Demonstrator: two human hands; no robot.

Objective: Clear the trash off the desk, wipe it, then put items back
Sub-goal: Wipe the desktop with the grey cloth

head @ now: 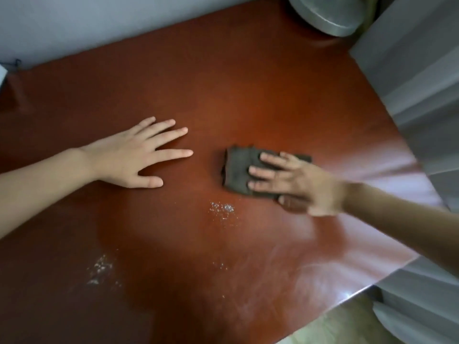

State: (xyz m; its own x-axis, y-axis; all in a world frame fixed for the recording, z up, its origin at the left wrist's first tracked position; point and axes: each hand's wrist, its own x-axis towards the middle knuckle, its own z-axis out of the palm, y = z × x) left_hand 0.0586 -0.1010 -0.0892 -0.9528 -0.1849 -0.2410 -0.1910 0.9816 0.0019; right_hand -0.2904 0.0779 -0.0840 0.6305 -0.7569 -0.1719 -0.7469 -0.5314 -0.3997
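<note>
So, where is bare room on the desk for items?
The far strip of desk between wall and hands is bare. The left hand and right hand on the cloth fill the middle; white specks lie on the near side.

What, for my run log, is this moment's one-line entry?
step: wipe | right hand: presses cloth on desk | left hand: flat on desk | crumbs: on desk

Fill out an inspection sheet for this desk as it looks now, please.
Surface: desk, reddish-brown, glossy, streaky near the front right.
Job's things: cloth, dark, folded, flat on the desk.
Clutter: crumbs, white, just in front of the cloth; another patch front left.
Hands: left hand flat on the desk, fingers spread; right hand presses the cloth, fingers straight.
Cables: nothing seen clearly.
Surroundings: round metal object at the far right corner; wall behind; curtain on the right.
</note>
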